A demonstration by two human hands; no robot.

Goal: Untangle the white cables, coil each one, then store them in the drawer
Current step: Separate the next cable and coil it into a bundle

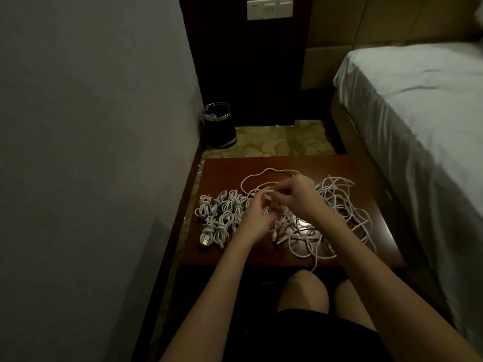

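Observation:
A tangle of white cables spreads over the right half of the dark red wooden table. Several coiled white cables lie in a cluster on the left side. My left hand and my right hand meet over the middle of the table, and both pinch a white cable whose loop runs out toward the far edge. No drawer shows in this view.
A grey wall stands close on the left. A bed with white sheets runs along the right. A black waste bin sits on the patterned carpet beyond the table, beside a dark wooden panel. My knees are under the table's near edge.

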